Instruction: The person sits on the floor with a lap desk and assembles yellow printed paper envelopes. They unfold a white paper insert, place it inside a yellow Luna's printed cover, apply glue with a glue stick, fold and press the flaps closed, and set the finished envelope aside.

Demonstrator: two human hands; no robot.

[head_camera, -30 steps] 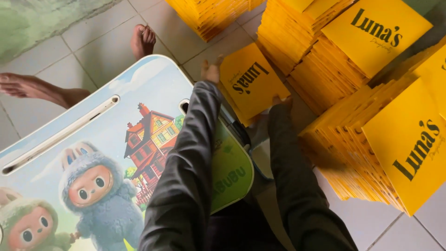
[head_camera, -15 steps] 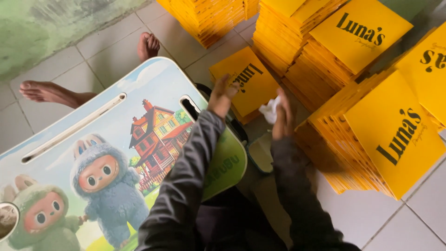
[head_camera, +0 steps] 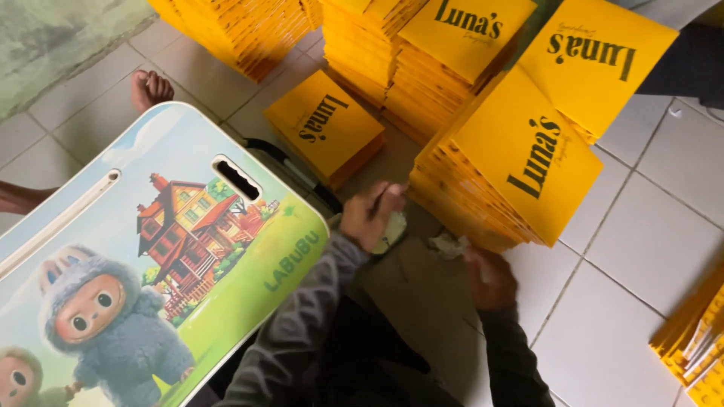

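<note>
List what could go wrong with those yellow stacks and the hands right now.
1. The leaning stack of yellow folders tilts toward the right hand; a bump might slide it over.
2. The left hand holds a small pale object in a blurred view; the grip may be loose.

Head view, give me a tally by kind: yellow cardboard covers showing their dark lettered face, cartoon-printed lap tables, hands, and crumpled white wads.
yellow cardboard covers with the dark lettered face showing: 4
cartoon-printed white lap table: 1
hands, left hand and right hand: 2
crumpled white wad: 1
Total: 8
</note>
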